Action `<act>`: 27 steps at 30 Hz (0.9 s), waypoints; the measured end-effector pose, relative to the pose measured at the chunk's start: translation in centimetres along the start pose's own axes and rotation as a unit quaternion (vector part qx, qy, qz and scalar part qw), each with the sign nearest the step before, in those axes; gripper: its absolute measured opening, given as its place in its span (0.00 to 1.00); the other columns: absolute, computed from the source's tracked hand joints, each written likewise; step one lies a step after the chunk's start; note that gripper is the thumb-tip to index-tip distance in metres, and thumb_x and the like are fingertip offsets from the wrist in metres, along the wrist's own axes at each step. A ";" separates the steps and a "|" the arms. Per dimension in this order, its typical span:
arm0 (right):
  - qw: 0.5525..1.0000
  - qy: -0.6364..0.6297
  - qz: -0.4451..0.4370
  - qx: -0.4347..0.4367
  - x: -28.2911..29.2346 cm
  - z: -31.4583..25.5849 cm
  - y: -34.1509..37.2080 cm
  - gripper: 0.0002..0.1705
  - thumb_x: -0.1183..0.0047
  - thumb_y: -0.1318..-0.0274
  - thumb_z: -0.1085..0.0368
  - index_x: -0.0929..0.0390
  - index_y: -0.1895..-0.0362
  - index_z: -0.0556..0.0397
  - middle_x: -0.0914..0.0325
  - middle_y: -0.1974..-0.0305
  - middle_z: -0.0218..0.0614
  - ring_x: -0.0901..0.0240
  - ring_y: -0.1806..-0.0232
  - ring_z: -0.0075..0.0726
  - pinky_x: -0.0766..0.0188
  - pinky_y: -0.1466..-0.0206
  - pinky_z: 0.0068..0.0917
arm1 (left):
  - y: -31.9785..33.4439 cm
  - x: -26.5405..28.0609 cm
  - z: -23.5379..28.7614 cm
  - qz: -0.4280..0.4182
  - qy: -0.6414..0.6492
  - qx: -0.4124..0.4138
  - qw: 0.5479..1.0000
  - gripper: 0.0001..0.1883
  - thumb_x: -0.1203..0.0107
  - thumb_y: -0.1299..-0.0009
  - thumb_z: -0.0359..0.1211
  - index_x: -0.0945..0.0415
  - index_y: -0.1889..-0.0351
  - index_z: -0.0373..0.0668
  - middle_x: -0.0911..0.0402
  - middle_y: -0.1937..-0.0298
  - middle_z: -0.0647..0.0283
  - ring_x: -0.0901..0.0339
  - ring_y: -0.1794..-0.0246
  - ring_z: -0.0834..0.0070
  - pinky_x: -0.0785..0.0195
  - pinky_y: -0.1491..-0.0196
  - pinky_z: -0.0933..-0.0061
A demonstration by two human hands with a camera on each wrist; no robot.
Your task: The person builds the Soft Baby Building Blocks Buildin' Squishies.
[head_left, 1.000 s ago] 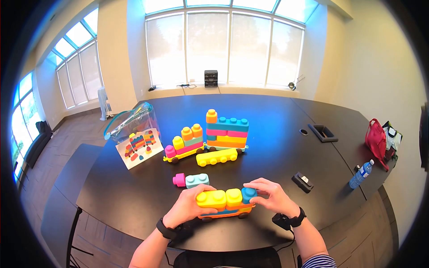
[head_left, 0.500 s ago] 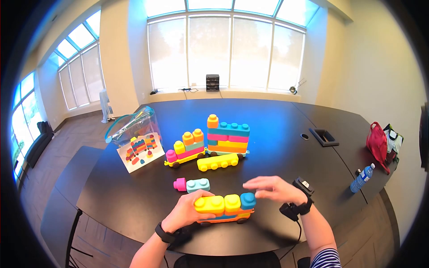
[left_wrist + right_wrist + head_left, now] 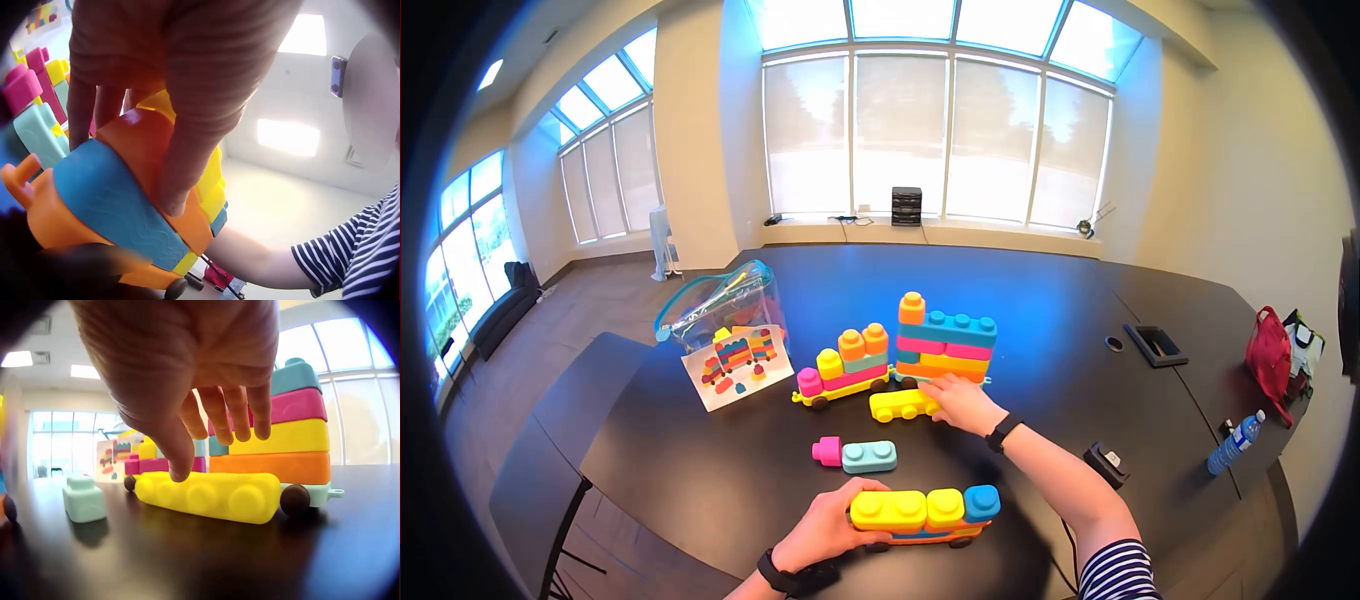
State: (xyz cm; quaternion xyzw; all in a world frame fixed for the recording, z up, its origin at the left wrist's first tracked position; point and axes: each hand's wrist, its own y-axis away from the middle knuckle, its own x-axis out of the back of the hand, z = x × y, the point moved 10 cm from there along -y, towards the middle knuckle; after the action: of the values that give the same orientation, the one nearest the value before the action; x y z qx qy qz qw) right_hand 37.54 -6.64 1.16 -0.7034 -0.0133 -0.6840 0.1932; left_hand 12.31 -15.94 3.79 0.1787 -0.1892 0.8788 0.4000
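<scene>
Near the front edge of the table, my left hand (image 3: pixel 830 525) grips a wheeled toy wagon (image 3: pixel 112 194) of orange and blue blocks. Along its top sit yellow blocks (image 3: pixel 888 510) and a blue block (image 3: pixel 981 503) at the right end. My right hand (image 3: pixel 965 403) is stretched out over a long yellow block (image 3: pixel 896 405) with round studs, lying on its side. In the right wrist view, the thumb (image 3: pixel 181 465) comes down at the block's upper edge, while the loosely bent fingers (image 3: pixel 240 428) hang above and behind it.
Behind the yellow block stand a tall stacked wagon (image 3: pixel 950 350) and a lower stepped one (image 3: pixel 850 372). A pink block (image 3: pixel 828 451) and a mint block (image 3: pixel 869 457) lie between the hands. A picture card (image 3: pixel 738 370) leans on a clear bag (image 3: pixel 745 300); a water bottle (image 3: pixel 1236 443) stands right.
My right hand has left the blue block on the wagon and reached forward to the long yellow block. The left hand keeps its grip on the wagon.
</scene>
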 end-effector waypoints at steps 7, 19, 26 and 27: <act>0.999 -0.001 -0.031 0.014 -1.6 0.1 -0.6 0.39 0.26 0.47 0.61 0.26 0.31 0.54 0.20 0.43 0.46 0.24 0.37 0.55 0.25 0.34 0.48 | 0.0 -0.2 -0.9 -0.002 -0.010 0.005 1.000 0.32 0.19 0.40 0.34 0.23 0.40 0.42 0.10 0.48 0.56 0.11 0.45 0.59 0.19 0.40 0.63; 0.973 -0.169 -0.147 -0.064 -0.2 -0.3 5.2 0.32 0.43 0.36 0.59 0.24 0.29 0.57 0.15 0.42 0.57 0.17 0.42 0.60 0.21 0.36 0.48 | -0.3 -0.5 -0.8 -0.002 -0.013 -0.005 1.000 0.32 0.17 0.42 0.35 0.22 0.42 0.40 0.09 0.49 0.57 0.11 0.46 0.63 0.20 0.40 0.65; 0.985 -0.152 -0.074 -0.032 0.5 -0.9 6.3 0.39 0.30 0.38 0.55 0.27 0.25 0.53 0.17 0.42 0.53 0.21 0.39 0.64 0.24 0.33 0.48 | -0.6 -1.3 -0.2 -0.005 0.012 0.000 1.000 0.30 0.20 0.41 0.32 0.23 0.42 0.41 0.10 0.50 0.54 0.11 0.46 0.56 0.20 0.43 0.62; 0.986 -0.151 -0.050 -0.056 1.7 -0.2 6.4 0.38 0.29 0.38 0.59 0.26 0.26 0.54 0.17 0.41 0.52 0.20 0.39 0.60 0.24 0.33 0.46 | -0.6 -1.3 -0.2 -0.002 0.008 -0.008 1.000 0.30 0.19 0.41 0.32 0.23 0.43 0.41 0.10 0.50 0.54 0.11 0.46 0.56 0.20 0.43 0.62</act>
State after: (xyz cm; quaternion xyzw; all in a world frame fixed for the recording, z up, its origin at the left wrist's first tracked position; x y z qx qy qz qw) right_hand 39.23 -13.05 1.16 -0.8069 -0.0391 -0.5781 0.1150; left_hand 13.53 -16.29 3.16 0.1685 -0.1929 0.8777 0.4050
